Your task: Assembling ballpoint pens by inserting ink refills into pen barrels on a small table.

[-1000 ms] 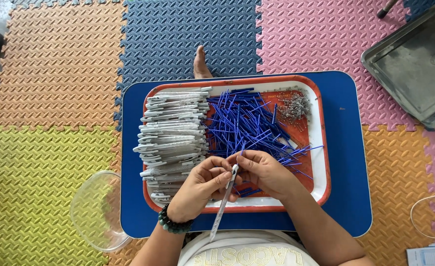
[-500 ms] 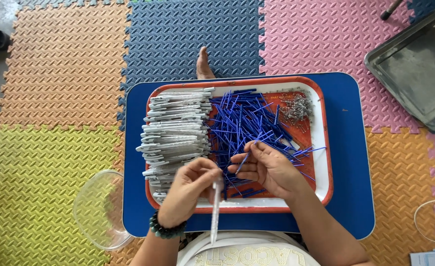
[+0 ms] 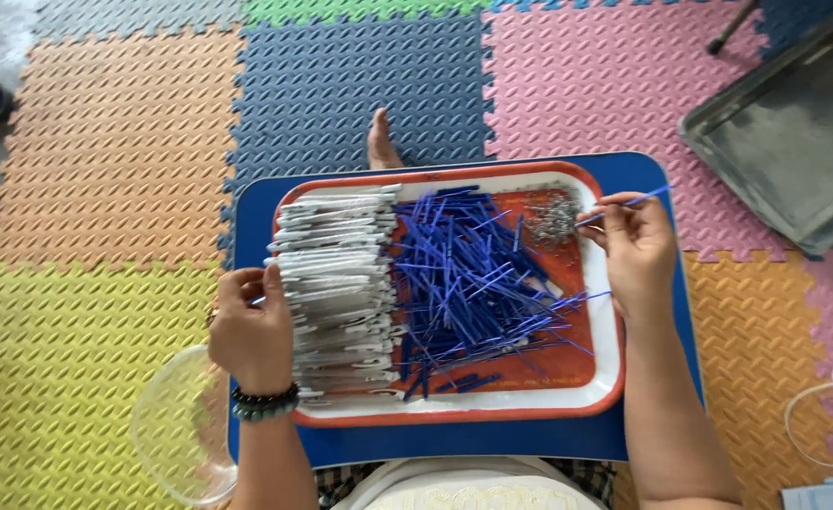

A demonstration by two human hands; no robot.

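- Clear plastic bowl (image 3: 176, 430) sat nearest, at the lower left, half off the blue surface (image 3: 454, 439).
- 0.5 s before, both hands met mid-tray over 1 white pen barrel; now they had split apart, and that barrel was no longer between them.
- Left hand (image 3: 251, 326) had moved to the tray's left edge, fingers curled against the stack of white pen barrels (image 3: 336, 283); something thin showed at its fingertips, could not tell what.
- Judged: 1 assembly finished, next piece being fetched.
- Tray (image 3: 600, 397), red inside with a white rim, held a loose heap of blue refills (image 3: 463, 283) in the middle.
- Right hand (image 3: 635, 247) had gone to the far right rim, pinching 1 blue refill (image 3: 638, 200), beside a small pile of metal springs (image 3: 553, 219).
- Grey metal tray (image 3: 794, 132) lay on the floor mats (image 3: 114, 161), far right.
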